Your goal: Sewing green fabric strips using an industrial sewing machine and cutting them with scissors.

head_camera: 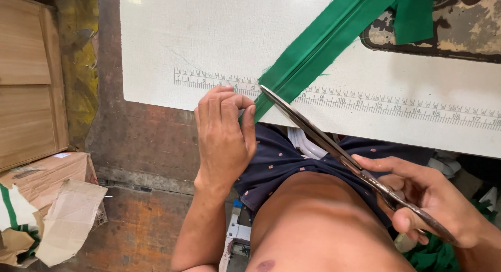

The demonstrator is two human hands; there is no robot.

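A long folded strip of green fabric (323, 39) runs diagonally across a white table (209, 37) toward its near edge. My left hand (224, 133) pinches the strip's lower end at the table edge, fingers curled over it. My right hand (428, 199) grips the handles of large metal scissors (318, 133). Their blades point up and left, and the tip touches the green strip next to my left fingers. A printed ruler scale (396, 105) runs along the table's near edge.
A worn dark sewing machine base (459, 32) with a green fabric piece (415, 16) sits at the table's far right. Wooden panels (26, 79) and torn cardboard (57, 209) lie at left on a brown floor. More green cloth (433, 256) lies below right.
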